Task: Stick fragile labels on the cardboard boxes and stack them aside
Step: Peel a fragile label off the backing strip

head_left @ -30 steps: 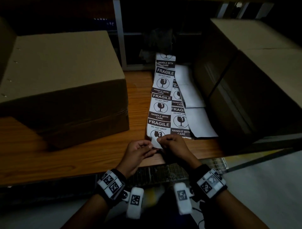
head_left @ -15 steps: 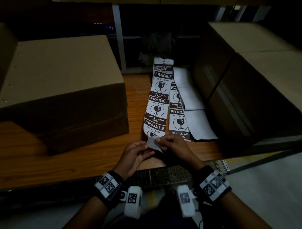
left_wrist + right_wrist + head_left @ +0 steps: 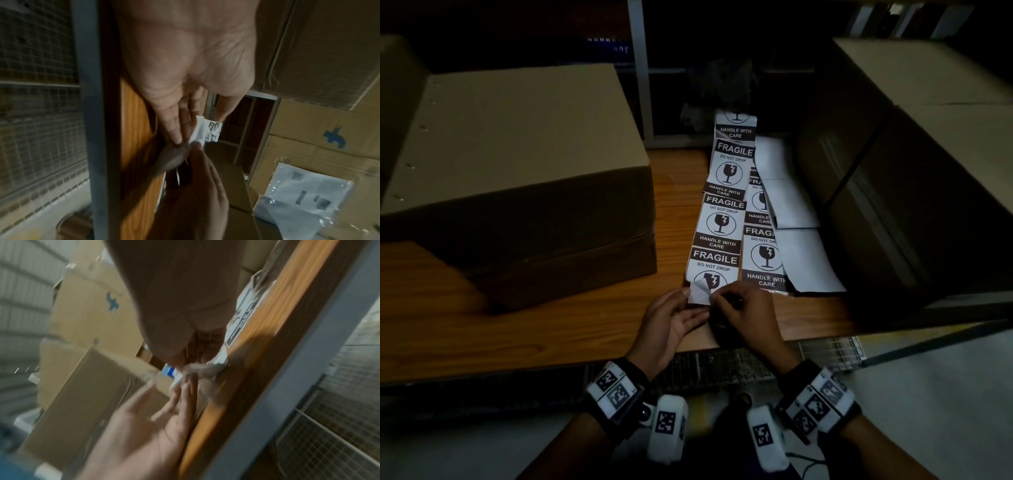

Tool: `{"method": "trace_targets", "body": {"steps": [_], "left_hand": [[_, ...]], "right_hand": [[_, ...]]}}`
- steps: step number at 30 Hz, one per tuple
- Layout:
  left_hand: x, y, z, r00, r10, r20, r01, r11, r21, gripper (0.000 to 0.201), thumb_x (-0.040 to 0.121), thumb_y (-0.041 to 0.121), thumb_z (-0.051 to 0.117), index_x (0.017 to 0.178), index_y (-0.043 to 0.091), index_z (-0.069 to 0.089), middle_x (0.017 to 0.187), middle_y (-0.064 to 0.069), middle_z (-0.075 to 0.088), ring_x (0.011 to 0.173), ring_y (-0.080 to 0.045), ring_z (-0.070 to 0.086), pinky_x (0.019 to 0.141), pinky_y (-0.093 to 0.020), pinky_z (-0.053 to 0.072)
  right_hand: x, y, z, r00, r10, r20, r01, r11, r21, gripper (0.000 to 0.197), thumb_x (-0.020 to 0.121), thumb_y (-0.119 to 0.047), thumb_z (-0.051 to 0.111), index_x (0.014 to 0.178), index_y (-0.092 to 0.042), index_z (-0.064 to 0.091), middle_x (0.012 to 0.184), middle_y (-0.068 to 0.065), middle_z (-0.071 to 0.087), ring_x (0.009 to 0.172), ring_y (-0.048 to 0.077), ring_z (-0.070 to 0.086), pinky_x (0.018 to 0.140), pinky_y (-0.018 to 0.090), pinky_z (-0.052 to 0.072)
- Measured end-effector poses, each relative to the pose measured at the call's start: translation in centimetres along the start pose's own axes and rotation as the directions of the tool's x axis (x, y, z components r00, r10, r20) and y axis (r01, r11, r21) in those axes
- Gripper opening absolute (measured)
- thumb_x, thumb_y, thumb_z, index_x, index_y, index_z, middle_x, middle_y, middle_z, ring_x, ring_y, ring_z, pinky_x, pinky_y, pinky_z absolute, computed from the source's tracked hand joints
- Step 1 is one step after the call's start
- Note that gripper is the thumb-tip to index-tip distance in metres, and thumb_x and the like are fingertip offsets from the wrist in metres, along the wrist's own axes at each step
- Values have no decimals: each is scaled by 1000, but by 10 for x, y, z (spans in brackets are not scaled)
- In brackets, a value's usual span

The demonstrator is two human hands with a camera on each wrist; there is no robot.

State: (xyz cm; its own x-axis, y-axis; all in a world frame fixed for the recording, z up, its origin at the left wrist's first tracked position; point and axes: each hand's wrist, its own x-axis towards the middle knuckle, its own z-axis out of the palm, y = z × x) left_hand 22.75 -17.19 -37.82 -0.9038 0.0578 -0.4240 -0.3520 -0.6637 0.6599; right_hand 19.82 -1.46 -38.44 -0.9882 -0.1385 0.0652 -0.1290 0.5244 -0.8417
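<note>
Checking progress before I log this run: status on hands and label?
Left hand open, fingers flat under the strip end. Right hand pinches the label corner, partly peeled. Box unlabelled on top, beside strip. Nothing in the way.

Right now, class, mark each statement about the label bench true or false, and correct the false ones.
1. Both hands work at the near end of the label strip. True.
2. A fragile label is already stuck on top of the big cardboard box. False: its visible top is bare.
3. The right hand pinches the lifted corner of the nearest label. True.
4. The left hand is clenched in a fist. False: its fingers are straight, beside the strip.
5. The labels read "THIS WAY UP". False: they read "FRAGILE".
</note>
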Motion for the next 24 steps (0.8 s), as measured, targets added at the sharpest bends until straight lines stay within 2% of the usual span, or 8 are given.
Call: {"method": "trace_targets", "body": {"steps": [2,6,10,14,18,20,22,24], "left_hand": [[-4,-4,1,1000,-6,-17,6,1000,30,30,90,18,58,116,3,63,111,-16,71,97,-26,69,86,-35,56],[-4,-12,1,996,2,-94,8,994,106,17,93,5,58,106,0,67,102,-15,74,90,-20,71,79,-27,58],[-2,-14,-4,994,31,-109,-6,974,225,16,95,1,55,106,1,67,99,-14,74,91,-23,72,75,-26,57],[0,-9,-6,997,-27,-67,44,963,264,17,96,-1,51,106,-1,65,92,-15,75,84,-22,73,71,-24,57],[3,1,-9,989,-149,-8,147,959,244,15,97,-4,48,101,-8,62,93,-23,72,82,-26,73,74,-27,60],[4,8,-10,978,-206,34,194,956,221,15,96,-6,45,102,-11,59,92,-28,70,81,-28,72,76,-30,59],[3,13,-11,967,-246,67,229,953,200,13,96,-5,44,98,-9,57,91,-29,69,80,-30,72,74,-31,59],[4,16,-12,960,-269,77,253,953,168,12,96,-3,44,97,-6,56,90,-27,69,78,-30,71,70,-30,59]], "right_hand": [[-3,-2,5,998,-42,-35,41,998,-53,7,86,-20,73,84,-14,75,81,1,72,73,12,67,70,28,54],[-6,-4,13,996,-84,-36,80,991,-112,9,87,-18,71,84,-11,75,81,5,73,75,17,66,69,28,49],[1,-6,8,991,58,123,-54,998,-36,13,90,-17,67,80,-12,72,78,3,73,74,14,66,72,31,49],[16,-7,-5,928,165,335,-177,984,7,26,92,-18,65,66,-19,64,57,-9,60,54,0,52,58,24,41],[21,-15,-16,848,247,468,-343,931,129,33,96,-11,59,82,18,55,52,4,47,39,7,41,41,19,32],[22,-19,-22,793,274,544,-448,867,216,30,97,-5,55,88,23,52,51,7,41,35,9,35,38,17,27],[23,-26,-26,753,269,600,-502,824,261,29,97,-4,54,86,23,53,50,6,39,34,9,33,37,16,27],[23,-32,-25,741,263,617,-528,797,294,26,97,-5,55,77,13,55,46,3,43,34,9,36,37,16,31]]}}
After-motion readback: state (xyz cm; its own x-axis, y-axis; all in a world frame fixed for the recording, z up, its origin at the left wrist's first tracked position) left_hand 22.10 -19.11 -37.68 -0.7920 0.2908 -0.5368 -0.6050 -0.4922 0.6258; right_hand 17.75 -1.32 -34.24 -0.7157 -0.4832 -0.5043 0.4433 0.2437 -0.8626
